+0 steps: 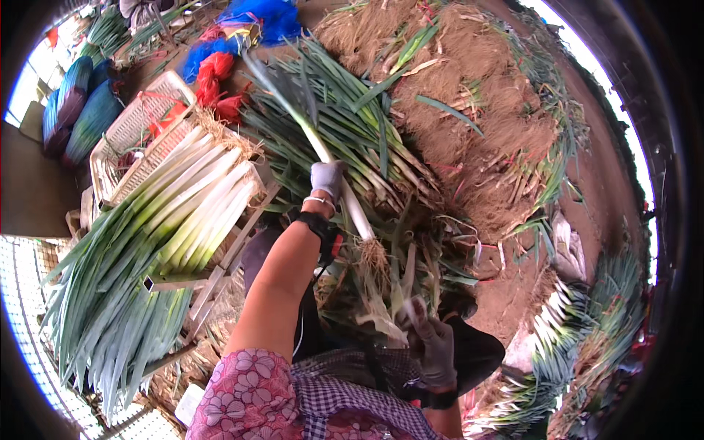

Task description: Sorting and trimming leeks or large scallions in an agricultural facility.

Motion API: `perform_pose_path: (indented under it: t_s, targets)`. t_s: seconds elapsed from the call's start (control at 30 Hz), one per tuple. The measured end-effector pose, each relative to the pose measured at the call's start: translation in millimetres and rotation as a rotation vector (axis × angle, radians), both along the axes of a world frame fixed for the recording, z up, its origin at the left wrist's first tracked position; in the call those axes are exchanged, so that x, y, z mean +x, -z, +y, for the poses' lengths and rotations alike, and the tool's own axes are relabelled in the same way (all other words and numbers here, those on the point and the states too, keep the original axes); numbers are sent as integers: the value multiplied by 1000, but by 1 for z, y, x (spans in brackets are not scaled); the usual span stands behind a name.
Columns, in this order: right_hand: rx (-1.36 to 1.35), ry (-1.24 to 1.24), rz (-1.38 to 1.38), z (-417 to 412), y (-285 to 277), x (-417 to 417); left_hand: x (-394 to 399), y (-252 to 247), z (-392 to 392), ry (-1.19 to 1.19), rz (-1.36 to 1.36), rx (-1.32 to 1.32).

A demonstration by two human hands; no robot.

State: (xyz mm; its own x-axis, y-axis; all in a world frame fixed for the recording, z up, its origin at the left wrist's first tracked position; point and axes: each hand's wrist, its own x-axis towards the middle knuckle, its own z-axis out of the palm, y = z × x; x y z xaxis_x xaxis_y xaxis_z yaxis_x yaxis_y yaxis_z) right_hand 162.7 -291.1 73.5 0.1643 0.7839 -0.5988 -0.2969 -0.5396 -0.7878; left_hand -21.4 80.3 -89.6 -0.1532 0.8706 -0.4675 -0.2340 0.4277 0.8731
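My left hand (326, 180), in a grey glove, is closed around the pale stalk of a long leek (360, 217), whose roots hang over a heap of peeled leaves (379, 308). My right hand (432, 344), gloved too, is near my lap with bent fingers at a pale leaf strip; whether it grips the strip I cannot tell. Unpeeled leeks (352, 126) lie in a pile just beyond my left hand. To the left, cleaned white-stemmed leeks (192, 192) lie side by side on a metal-framed stand (220, 269).
A plastic crate (140, 113) stands behind the stand, with red (212, 80) and blue netting (269, 22) nearby. Wrapped bundles (74, 110) lie at the far left. Root trimmings (473, 88) cover the ground ahead, and more leeks (558, 330) lie at the right.
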Motion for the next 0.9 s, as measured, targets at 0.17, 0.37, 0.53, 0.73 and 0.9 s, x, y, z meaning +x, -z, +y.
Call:
perform_pose_path:
  t_s: [0.17, 0.37, 0.53, 0.73, 0.9]
  targets:
    - [229, -302, -700, 57, 51, 23, 35, -70, -68, 77, -343, -136]
    - [441, -99, -377, 95, 67, 6, 75, -124, -191, 734, -401, 74]
    - [608, 111, -313, 113, 39, 34, 48, -189, -186, 1109, 285, 601]
    - [953, 308, -230, 110, -55, 117, 53, -196, -130, 742, 761, 1343]
    - [1072, 543, 5, 127, -143, 76, 17, -321, -136, 504, 1159, 1474]
